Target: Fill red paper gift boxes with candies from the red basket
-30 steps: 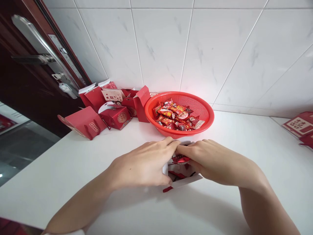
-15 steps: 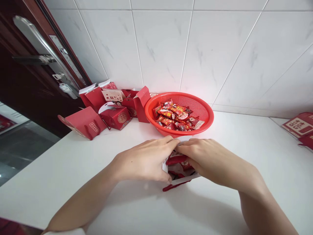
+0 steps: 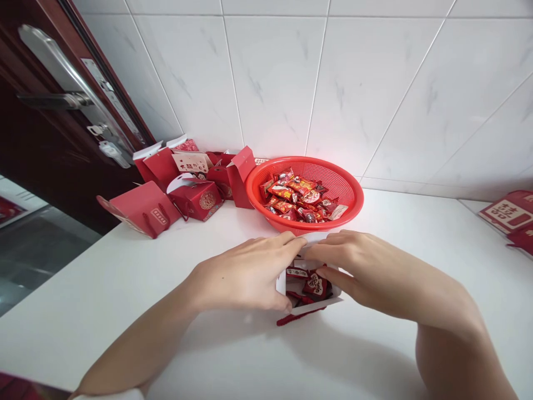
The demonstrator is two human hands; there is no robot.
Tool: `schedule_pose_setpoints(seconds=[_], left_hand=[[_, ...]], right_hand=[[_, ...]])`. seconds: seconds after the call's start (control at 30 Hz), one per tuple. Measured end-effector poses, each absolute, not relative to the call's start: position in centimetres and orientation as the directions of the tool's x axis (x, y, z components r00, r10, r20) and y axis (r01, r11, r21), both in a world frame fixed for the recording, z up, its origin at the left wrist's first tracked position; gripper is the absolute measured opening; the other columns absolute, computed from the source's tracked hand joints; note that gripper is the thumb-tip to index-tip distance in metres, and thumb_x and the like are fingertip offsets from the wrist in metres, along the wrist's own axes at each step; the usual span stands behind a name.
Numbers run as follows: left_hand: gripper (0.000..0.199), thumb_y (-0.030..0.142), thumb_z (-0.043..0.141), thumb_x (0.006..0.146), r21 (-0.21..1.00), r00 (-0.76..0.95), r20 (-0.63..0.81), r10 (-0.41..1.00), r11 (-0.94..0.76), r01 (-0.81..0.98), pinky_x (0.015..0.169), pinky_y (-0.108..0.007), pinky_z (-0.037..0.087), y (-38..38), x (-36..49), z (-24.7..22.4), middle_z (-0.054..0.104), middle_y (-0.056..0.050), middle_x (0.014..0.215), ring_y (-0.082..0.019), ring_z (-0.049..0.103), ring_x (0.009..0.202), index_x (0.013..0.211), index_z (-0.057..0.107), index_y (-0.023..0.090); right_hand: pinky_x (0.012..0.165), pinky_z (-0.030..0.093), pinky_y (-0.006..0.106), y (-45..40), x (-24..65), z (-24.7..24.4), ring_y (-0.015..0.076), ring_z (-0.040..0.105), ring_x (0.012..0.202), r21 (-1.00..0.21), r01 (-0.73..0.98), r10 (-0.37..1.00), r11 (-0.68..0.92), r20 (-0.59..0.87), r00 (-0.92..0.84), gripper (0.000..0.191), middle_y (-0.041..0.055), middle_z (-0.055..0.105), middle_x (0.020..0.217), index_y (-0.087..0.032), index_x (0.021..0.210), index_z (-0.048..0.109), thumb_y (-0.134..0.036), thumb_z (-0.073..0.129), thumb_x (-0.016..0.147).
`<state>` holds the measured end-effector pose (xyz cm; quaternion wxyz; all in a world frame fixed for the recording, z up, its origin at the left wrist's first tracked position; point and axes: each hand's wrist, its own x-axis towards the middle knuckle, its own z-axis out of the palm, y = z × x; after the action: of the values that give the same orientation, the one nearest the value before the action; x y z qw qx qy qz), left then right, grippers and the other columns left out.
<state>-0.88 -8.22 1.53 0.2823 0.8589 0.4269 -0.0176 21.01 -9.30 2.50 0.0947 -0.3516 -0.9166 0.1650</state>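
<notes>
A small candy box point(image 3: 310, 306) with white inner walls stands open on the white table in front of me. Red-wrapped candies point(image 3: 315, 284) lie inside it, and a dark red cord handle point(image 3: 297, 318) hangs at its near side. My left hand point(image 3: 250, 272) is wrapped round the left side of the box, thumb at the near corner and fingers at the far flap. Over the right side, my right hand point(image 3: 350, 264) has its thumb and fingers apart at the opening, with nothing visible between them. Its fingertips are near the white far flap point(image 3: 315, 238).
Behind the box is a red plastic basket point(image 3: 353, 208) of wrapped candies. Several red gift boxes point(image 3: 197, 199) stand at the back left, beside a dark door point(image 3: 50, 139). More red packaging point(image 3: 510, 214) lies at the right edge. A tiled wall point(image 3: 275, 83) bounds the table.
My right hand has drawn back slightly up and right, its thumb lifting away from the candies, so more of them show. My left hand keeps its hold on the box.
</notes>
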Motion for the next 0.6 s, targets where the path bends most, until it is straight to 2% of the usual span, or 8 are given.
schedule_pose_setpoints(seconds=[0.1, 0.2, 0.4, 0.53, 0.6], left_hand=[[0.082, 0.034, 0.073, 0.072, 0.473, 0.664, -0.262, 0.700, -0.507, 0.721, 0.098, -0.034, 0.050, -7.5, -1.2, 1.9, 0.052, -0.007, 0.151, -0.031, 0.058, 0.129, 0.149, 0.045, 0.029], [0.089, 0.036, 0.076, 0.071, 0.500, 0.676, -0.283, 0.681, -0.497, 0.710, 0.104, -0.034, 0.048, -6.1, -1.7, 2.1, 0.050, -0.007, 0.155, -0.031, 0.052, 0.136, 0.152, 0.043, 0.027], [0.091, 0.032, 0.074, 0.069, 0.499, 0.693, -0.345, 0.633, -0.502, 0.706, 0.098, -0.032, 0.051, -4.5, -1.7, 1.8, 0.054, -0.007, 0.152, -0.029, 0.058, 0.129, 0.154, 0.042, 0.025], [0.090, 0.033, 0.071, 0.074, 0.446, 0.721, -0.336, 0.606, -0.572, 0.688, 0.110, -0.036, 0.044, -5.7, -1.5, 1.8, 0.043, -0.007, 0.161, -0.033, 0.044, 0.143, 0.157, 0.038, 0.024], [0.088, 0.031, 0.069, 0.077, 0.427, 0.735, -0.311, 0.602, -0.602, 0.674, 0.111, -0.036, 0.043, -6.9, -1.5, 1.7, 0.040, -0.007, 0.163, -0.034, 0.043, 0.145, 0.158, 0.035, 0.026]], right_hand=[[0.068, 0.047, 0.028, -9.3, 22.2, 2.9, 0.0172, 0.066, 0.074, -0.384, 0.593, 0.670, 0.708, 0.100, -0.735, 0.025, 0.0036, 0.073, 0.087, -0.024, 0.097, 0.073, -0.014, 0.050, 0.097], [0.070, 0.049, 0.028, -9.4, 23.1, 3.3, 0.0180, 0.068, 0.076, -0.379, 0.609, 0.690, 0.696, 0.122, -0.713, 0.023, 0.0043, 0.074, 0.090, -0.026, 0.100, 0.075, -0.018, 0.053, 0.097], [0.070, 0.051, 0.028, -9.4, 23.2, 3.4, 0.0173, 0.067, 0.072, -0.402, 0.643, 0.705, 0.652, 0.010, -0.709, 0.021, 0.0031, 0.074, 0.087, -0.026, 0.095, 0.074, -0.020, 0.054, 0.097], [0.075, 0.053, 0.029, -9.4, 23.2, 3.2, 0.0181, 0.069, 0.076, -0.424, 0.619, 0.679, 0.661, -0.014, -0.734, 0.021, 0.0026, 0.075, 0.089, -0.026, 0.099, 0.074, -0.020, 0.054, 0.097], [0.076, 0.054, 0.030, -9.5, 23.4, 3.2, 0.0185, 0.069, 0.076, -0.441, 0.605, 0.668, 0.663, -0.016, -0.744, 0.021, 0.0024, 0.075, 0.090, -0.027, 0.099, 0.075, -0.021, 0.055, 0.097]])
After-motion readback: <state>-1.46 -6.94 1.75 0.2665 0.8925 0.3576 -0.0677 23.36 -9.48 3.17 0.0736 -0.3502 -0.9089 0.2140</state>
